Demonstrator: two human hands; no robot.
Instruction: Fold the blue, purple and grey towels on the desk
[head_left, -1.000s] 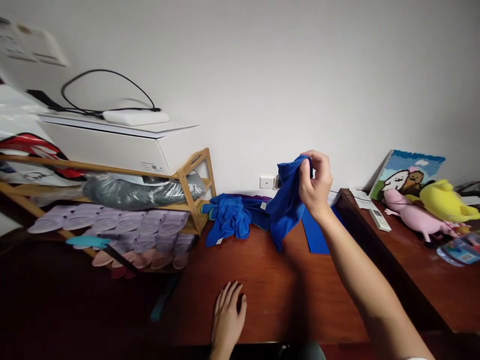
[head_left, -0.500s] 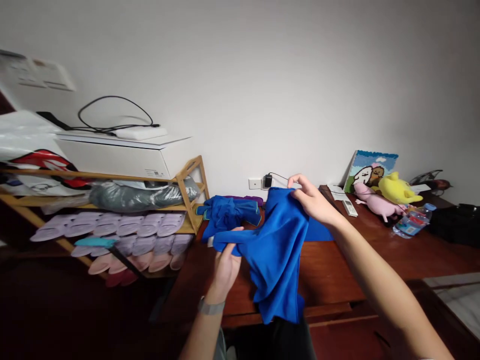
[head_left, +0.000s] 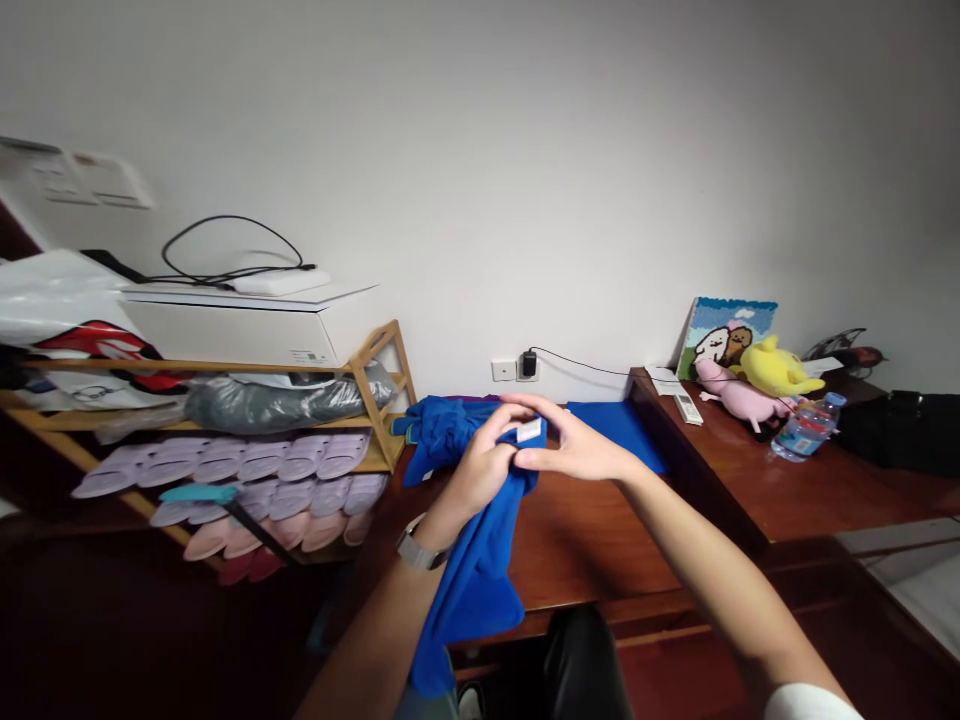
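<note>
A bright blue cloth hangs from my two hands over the front edge of the table, its lower end drooping toward my lap. My left hand is closed around its gathered upper part. From the other side my right hand curves round the top end, thumb below and fingers above, with the cloth between them. A small white label shows on the cloth between the hands. Behind them lies a crumpled blue cloth pile, and a flat blue cloth lies to the right.
On the left stands a wooden rack with several slippers and a white box on top. A raised surface at right holds a remote, plush toys and a plastic bottle. A black plug sits in the wall socket.
My hands have come together near the middle; the right hand moved down and left, the left up and right. The spread cloth is now gathered and hangs further left, its label turned up.
</note>
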